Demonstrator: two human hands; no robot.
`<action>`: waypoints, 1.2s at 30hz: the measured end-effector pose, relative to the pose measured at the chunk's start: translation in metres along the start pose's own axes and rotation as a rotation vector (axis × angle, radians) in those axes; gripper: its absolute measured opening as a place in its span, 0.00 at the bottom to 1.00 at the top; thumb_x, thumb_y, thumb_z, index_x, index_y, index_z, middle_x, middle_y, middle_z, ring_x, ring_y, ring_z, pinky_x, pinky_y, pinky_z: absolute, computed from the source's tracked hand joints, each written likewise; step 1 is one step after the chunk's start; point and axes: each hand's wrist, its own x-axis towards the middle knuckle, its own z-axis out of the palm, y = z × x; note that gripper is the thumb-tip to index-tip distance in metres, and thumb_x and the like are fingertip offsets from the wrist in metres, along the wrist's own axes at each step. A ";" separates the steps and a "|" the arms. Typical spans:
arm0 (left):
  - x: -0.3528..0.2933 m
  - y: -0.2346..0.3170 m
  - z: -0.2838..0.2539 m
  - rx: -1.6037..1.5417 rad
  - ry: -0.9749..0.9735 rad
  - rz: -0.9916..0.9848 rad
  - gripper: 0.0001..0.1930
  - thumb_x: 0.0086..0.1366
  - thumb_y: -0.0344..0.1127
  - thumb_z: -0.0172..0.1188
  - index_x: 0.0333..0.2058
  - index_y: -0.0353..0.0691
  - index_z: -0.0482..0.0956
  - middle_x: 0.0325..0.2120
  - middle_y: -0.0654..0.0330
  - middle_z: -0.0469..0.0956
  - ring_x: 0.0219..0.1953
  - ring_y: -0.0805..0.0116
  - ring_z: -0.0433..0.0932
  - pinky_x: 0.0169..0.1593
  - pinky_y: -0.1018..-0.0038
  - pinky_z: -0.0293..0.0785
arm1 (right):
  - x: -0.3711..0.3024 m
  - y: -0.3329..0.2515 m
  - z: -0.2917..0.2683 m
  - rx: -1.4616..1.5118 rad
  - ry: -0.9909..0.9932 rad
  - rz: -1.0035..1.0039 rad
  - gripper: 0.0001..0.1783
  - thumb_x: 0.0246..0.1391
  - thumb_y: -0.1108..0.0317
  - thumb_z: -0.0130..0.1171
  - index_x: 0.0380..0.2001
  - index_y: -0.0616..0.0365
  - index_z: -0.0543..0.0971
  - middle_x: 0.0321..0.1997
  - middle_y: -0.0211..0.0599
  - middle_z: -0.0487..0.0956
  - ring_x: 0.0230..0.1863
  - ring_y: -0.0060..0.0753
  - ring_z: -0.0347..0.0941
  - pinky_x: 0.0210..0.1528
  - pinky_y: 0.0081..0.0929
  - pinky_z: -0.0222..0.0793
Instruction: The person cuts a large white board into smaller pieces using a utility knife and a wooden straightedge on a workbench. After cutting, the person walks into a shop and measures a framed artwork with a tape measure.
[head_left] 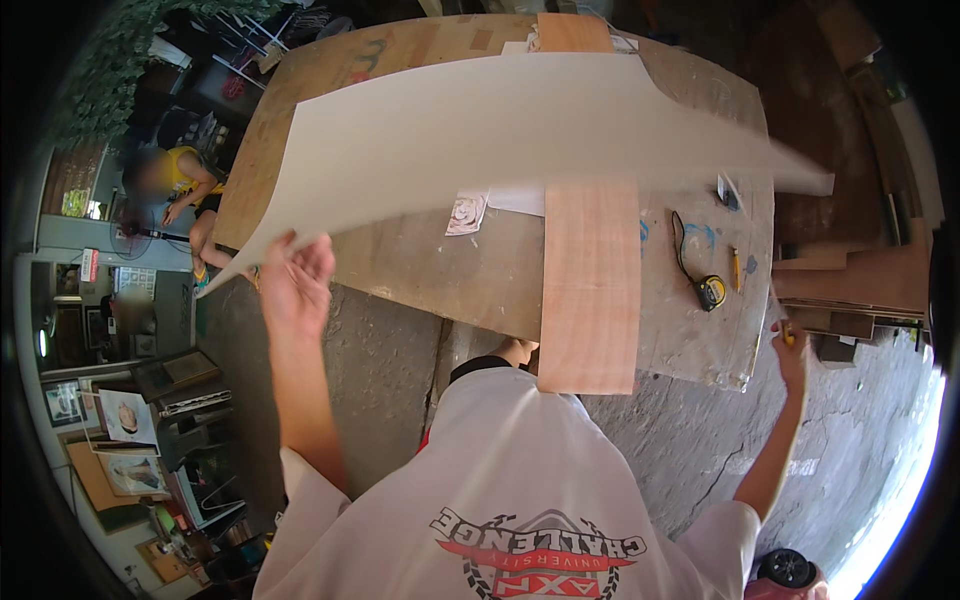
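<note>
White sheet [450, 140]: spread above the bench [420, 270], bowed, with its near edge blurred.
Sheet's long axis: runs crosswise, left to right before the person; the left corner points down and toward the person past the bench's left edge, while the right end narrows in this view to a tip pointing right, beyond the bench's right edge.
Left hand [298, 285]: at the sheet's near edge toward its left corner, fingers bent and blurred; whether its grip pinches the sheet, one cannot tell.
Right hand [791, 348]: out beyond the bench's right side, its grip closed around a small yellow object [788, 332], mostly hidden.
Wooden plank [590, 290]: long axis pointing away from the person, passing under the sheet, near end jutting over the bench's near edge.
Tape measure [711, 292]: right of the plank, strap trailing away.
Pencil [737, 268]: just beside the tape measure, lying lengthwise away from the person.
Printed paper [466, 213]: left of the plank, partly covered by the sheet.
</note>
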 end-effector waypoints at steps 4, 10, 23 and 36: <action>0.028 0.062 0.019 -0.071 -0.178 0.039 0.16 0.75 0.38 0.49 0.47 0.29 0.77 0.42 0.50 0.85 0.44 0.63 0.86 0.46 0.66 0.87 | -0.030 0.012 0.055 -0.133 0.054 0.158 0.10 0.46 0.71 0.59 0.34 0.60 0.80 0.20 0.34 0.70 0.22 0.23 0.62 0.26 0.29 0.61; 0.065 0.115 0.030 -0.162 -0.218 0.043 0.19 0.77 0.38 0.44 0.49 0.24 0.76 0.46 0.45 0.84 0.49 0.59 0.85 0.51 0.63 0.86 | -0.060 -0.003 0.117 -0.373 0.234 0.168 0.19 0.46 0.62 0.65 0.43 0.56 0.82 0.32 0.50 0.82 0.37 0.57 0.79 0.41 0.51 0.74; 0.096 0.155 0.052 -0.214 -0.307 0.016 0.24 0.80 0.42 0.40 0.57 0.24 0.69 0.50 0.41 0.81 0.52 0.54 0.83 0.55 0.59 0.84 | -0.082 -0.052 0.166 -0.601 0.235 0.200 0.23 0.48 0.64 0.72 0.47 0.57 0.77 0.48 0.46 0.75 0.44 0.54 0.79 0.43 0.47 0.77; 0.087 0.161 0.056 -0.208 -0.381 -0.026 0.22 0.79 0.40 0.42 0.57 0.25 0.70 0.51 0.45 0.81 0.53 0.55 0.83 0.56 0.61 0.83 | -0.075 -0.141 0.300 -0.270 0.045 0.149 0.17 0.57 0.63 0.66 0.48 0.54 0.76 0.45 0.49 0.75 0.46 0.59 0.75 0.45 0.50 0.72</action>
